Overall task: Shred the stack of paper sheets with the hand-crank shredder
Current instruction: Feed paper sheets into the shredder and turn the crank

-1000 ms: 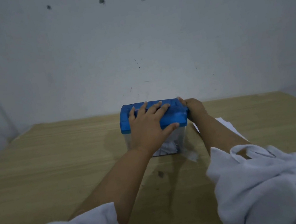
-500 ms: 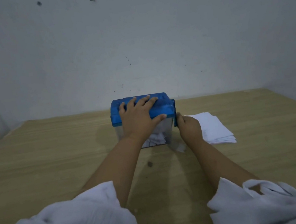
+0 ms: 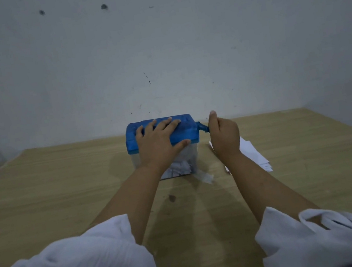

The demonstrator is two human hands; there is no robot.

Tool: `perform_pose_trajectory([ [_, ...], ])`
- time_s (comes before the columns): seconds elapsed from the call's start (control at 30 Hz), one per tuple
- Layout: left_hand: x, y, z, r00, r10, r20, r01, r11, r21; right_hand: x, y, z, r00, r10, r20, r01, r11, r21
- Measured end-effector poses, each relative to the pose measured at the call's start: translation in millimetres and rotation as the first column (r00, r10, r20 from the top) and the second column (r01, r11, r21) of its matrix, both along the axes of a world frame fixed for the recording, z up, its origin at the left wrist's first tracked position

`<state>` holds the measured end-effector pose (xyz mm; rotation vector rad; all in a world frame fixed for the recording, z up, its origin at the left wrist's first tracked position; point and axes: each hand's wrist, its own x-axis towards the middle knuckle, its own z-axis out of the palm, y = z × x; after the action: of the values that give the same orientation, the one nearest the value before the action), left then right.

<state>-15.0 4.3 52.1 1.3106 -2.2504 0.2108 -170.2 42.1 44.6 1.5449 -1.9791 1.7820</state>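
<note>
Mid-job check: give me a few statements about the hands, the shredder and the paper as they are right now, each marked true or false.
1. The left hand lies flat on the blue lid of the shredder. True.
2. The right hand rests on the paper stack. False: it grips the crank at the shredder's right side.
3. The clear bin is empty. False: white shreds lie in it.
4. The paper stack lies on the table, right of the shredder. True.
5. A loose scrap lies on the table by the bin's front right corner. True.
</note>
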Motion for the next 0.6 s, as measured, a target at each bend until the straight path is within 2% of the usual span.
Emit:
perform_pose_trajectory([
  [0.1, 1, -2, -3, 1.000, 0.001, 0.014, 0.000, 0.999, -0.046, -2, 3, -17, 1.000, 0.022, -0.014, -0.021, 0.998, 0.056],
  [0.2, 1, -3, -6, 1.000, -0.002, 0.029, 0.004, 0.995, -0.096, -6, 9, -39, 0.994, 0.049, -0.100, -0.020, 0.964, 0.264],
  [0.27, -1, -4, -9, 0.999, -0.007, 0.034, 0.011, 0.993, -0.118, -7, 14, -46, 0.990, 0.090, -0.108, -0.048, 0.939, 0.340],
  [0.37, -1, 2, -20, 0.999, -0.025, -0.030, 0.021, 0.989, -0.146, -9, 22, -47, 0.989, 0.136, -0.054, -0.114, 0.948, 0.298],
  [0.43, -2, 10, -30, 0.991, -0.068, -0.113, 0.047, 0.984, -0.172, -19, 26, -46, 0.994, 0.108, -0.028, -0.097, 0.963, 0.253],
  [0.53, -9, 30, -42, 0.925, -0.267, -0.270, 0.202, 0.948, -0.244, -50, 29, -47, 0.997, -0.015, -0.077, 0.032, 0.976, 0.214],
  [0.6, -18, 46, -51, 0.868, -0.413, -0.276, 0.337, 0.898, -0.283, -72, 31, -53, 0.991, -0.095, -0.098, 0.115, 0.966, 0.232],
])
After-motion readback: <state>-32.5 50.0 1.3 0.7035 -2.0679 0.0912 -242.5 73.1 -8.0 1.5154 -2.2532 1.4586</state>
